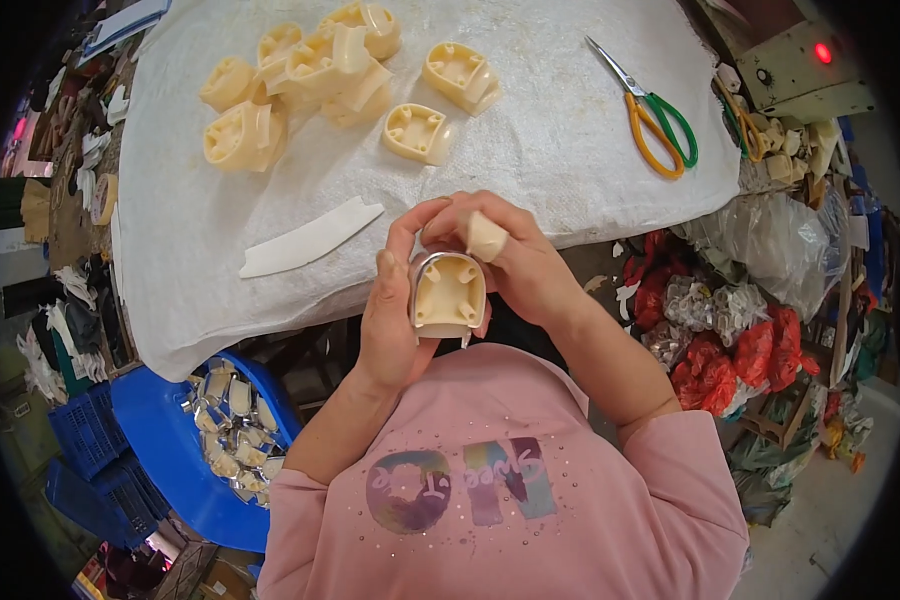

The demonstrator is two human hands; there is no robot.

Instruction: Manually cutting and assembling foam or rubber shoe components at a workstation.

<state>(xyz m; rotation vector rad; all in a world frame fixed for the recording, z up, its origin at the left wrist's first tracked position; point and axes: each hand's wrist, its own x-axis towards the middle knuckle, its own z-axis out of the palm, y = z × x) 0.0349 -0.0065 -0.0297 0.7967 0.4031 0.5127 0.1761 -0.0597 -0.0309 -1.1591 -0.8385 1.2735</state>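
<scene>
My left hand (385, 318) is closed around the side of a hollow cream plastic shoe heel (449, 290) with a shiny silver covering around its outer edge. Small round posts show inside its open face, which points up toward me. My right hand (510, 250) is bent over the heel's far side, fingers curled against it; their tips are partly hidden. A cream wrap (486, 237) sits on one right-hand digit. Just beyond my left hand, a curved white strip (310, 237) lies on the table.
A white woven sheet covers the table (540, 170). Bare cream heels (320, 70) are heaped at the far left, with two apart. Scissors (650, 120) with orange and green handles lie at right. A blue basin (160, 440) below left holds silver-covered heels. Red plastic bags (740, 360) crowd the right.
</scene>
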